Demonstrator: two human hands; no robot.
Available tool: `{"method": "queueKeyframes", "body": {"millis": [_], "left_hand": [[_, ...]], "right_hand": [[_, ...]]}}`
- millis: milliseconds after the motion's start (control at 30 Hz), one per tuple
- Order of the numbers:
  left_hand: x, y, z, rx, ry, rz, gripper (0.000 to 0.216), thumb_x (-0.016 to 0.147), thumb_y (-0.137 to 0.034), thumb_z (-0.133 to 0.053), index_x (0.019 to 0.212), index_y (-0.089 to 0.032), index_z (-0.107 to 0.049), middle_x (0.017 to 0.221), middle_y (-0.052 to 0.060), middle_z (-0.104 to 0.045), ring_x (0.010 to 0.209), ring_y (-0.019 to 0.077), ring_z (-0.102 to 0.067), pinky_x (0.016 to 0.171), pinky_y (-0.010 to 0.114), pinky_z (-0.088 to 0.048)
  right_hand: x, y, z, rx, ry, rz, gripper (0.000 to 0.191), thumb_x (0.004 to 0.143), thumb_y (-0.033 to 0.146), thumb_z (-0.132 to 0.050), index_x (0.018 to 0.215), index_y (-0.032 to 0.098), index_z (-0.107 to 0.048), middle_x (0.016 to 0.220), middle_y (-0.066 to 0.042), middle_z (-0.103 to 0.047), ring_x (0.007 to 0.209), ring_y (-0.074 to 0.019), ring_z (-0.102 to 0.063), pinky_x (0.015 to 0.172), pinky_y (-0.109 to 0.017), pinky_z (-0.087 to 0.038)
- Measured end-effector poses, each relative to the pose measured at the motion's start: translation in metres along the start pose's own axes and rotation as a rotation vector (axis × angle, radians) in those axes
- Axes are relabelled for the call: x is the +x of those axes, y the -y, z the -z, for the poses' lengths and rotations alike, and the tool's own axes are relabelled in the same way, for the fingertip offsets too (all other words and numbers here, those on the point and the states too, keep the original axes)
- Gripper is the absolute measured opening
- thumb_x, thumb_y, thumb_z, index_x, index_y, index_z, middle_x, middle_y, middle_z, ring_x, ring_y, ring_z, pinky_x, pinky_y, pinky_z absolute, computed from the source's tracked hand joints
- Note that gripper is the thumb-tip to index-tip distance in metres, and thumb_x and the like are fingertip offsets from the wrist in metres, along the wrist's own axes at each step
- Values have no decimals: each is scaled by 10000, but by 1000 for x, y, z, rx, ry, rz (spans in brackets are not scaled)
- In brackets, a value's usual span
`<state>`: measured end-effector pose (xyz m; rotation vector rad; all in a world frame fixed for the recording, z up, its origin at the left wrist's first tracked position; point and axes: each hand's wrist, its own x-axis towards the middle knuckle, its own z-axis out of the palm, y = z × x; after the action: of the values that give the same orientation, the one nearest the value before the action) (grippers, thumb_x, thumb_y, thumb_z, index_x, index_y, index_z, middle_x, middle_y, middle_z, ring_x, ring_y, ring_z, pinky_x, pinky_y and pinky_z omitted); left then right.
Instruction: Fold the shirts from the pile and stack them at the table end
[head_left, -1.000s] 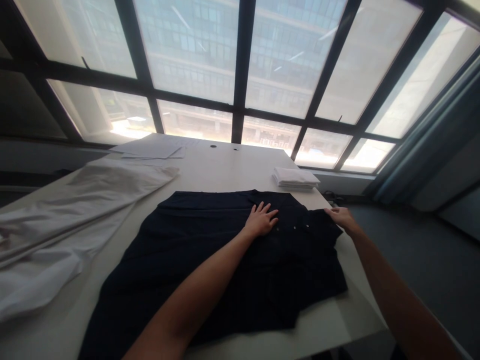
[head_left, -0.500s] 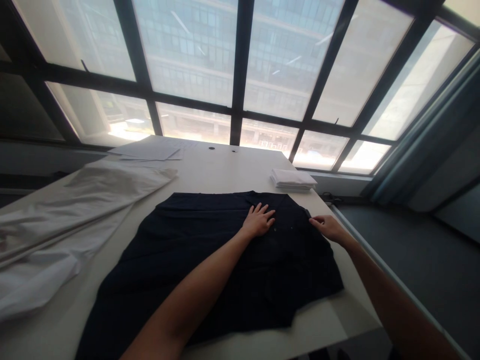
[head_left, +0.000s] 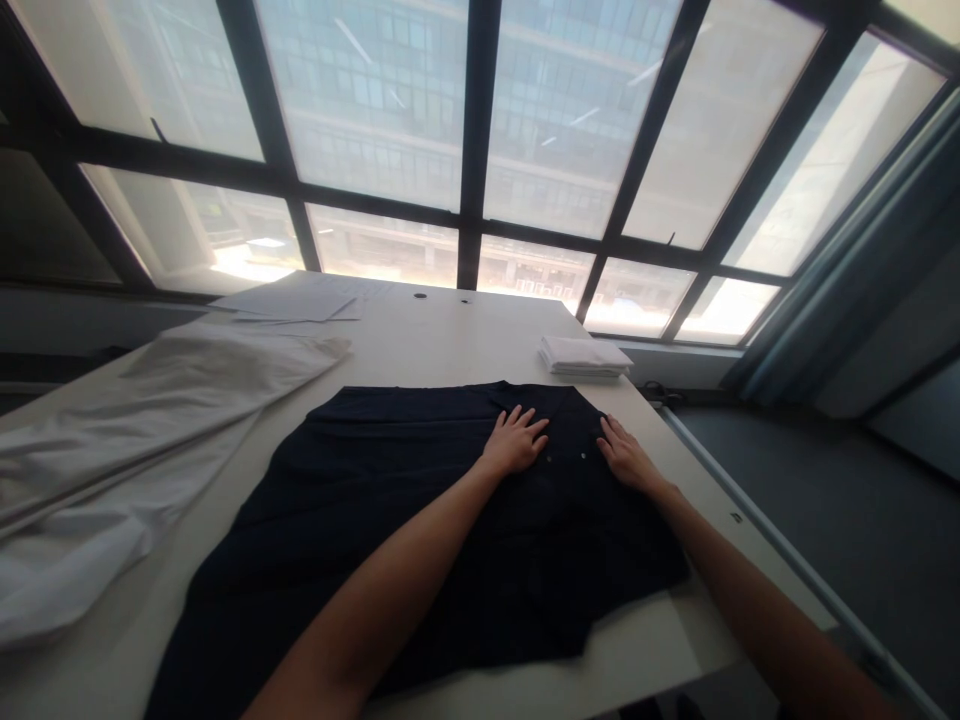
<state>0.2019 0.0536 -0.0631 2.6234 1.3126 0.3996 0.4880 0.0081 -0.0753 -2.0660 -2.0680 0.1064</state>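
A dark navy shirt [head_left: 390, 500] with small buttons lies spread flat on a white table [head_left: 450, 340]. My left hand [head_left: 516, 440] rests palm down on the shirt near its far edge, fingers spread. My right hand [head_left: 621, 455] lies flat on the shirt's right side, a short way from the left hand, fingers stretched out. Neither hand holds anything.
A crumpled white cloth [head_left: 127, 440] covers the table's left side. A small folded white stack [head_left: 585, 355] sits at the far right corner, and paper sheets [head_left: 296, 300] lie at the far left. Large windows stand behind; the table's right edge drops to a grey floor.
My right hand has moved left from the shirt's right edge onto the shirt, folding the right side inward, and now lies flat. My left hand has stayed in place.
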Motion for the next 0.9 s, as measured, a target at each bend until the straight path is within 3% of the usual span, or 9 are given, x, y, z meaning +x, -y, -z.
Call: {"method": "queueKeyframes", "body": {"millis": [133,400,600,900], "left_hand": [[1,0,-2,17,-6,-7,540,1038,-531,-350,1533,-337,-442,1648,38,-333,1537,331,-214,1220,579,-189],[1,-1,0,24,21,-7,554,1044,-536,-324,1552,-332,-415,1662,42,-300,1544,336,-191,1221,584,-176],[0,-2,2,30,46,-1,576,1042,-551,-314,1570,-328,-382,1673,41,-266,1553,330,-158,1224,591,-156],[0,-3,2,21,48,4,582,1037,-559,-317,1571,-336,-379,1674,31,-264,1554,325,-156,1228,586,-150]], "right_hand": [[-4,2,-4,-90,88,8,664,1056,489,-193,1623,143,-227,1701,-99,-111,1566,-255,-83,1242,-545,-143],[-1,1,-3,-105,55,-27,681,1044,560,-158,1638,231,-194,1702,-68,-126,1559,-278,-122,1229,-573,-186],[-7,-6,-3,-157,64,136,637,1057,515,-148,1626,244,-244,1701,-54,-121,1565,-246,-67,1238,-578,-112],[-10,-8,-6,-100,54,-20,675,1043,563,-155,1631,237,-222,1698,-66,-132,1560,-286,-113,1219,-635,-132]]}}
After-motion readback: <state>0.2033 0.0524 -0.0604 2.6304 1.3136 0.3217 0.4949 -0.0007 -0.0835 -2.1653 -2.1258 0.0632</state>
